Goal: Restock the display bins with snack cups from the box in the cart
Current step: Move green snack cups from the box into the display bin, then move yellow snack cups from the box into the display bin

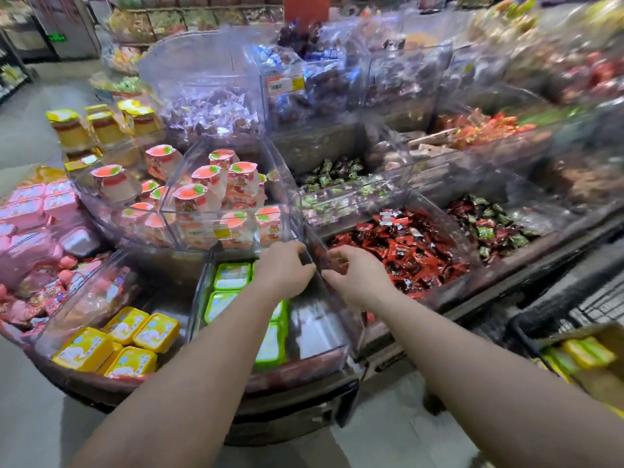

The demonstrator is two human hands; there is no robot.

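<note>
1. Both bare arms reach forward from the near edge toward a tiered display of clear plastic bins.
2. The left hand (285, 270) has its fingers curled over the top edge of a clear divider (315, 261) that stands between the bin of green tubs and the bin of red sweets; it grips that edge and holds no snack cup.
3. The right hand (354, 275) sits just right of the same divider, fingers bent and pinched at the panel; motion blur keeps me from telling whether anything small lies between the fingertips.
4. Green-lidded tubs (233, 275) lie in a near bin (332, 352), directly under the left wrist; the right part of that bin shows bare floor.
5. Left of them, yellow-lidded tubs (140, 332) lie in the neighbouring near bin.
6. One tier up and farther away, peach-topped snack cups (206, 185) stand crowded in a curved clear bin.
7. Yellow jelly cups (101, 125) stand farther left and higher.
8. Red-wrapped sweets (405, 248) fill the bin right of the hands, with green-wrapped sweets (332, 184) in the bin beyond.
9. At the near right edge, a black wire cart (570, 298) holds a cardboard box (604, 383) with yellow-green packs (587, 354) showing in it, well apart from both hands.
</note>
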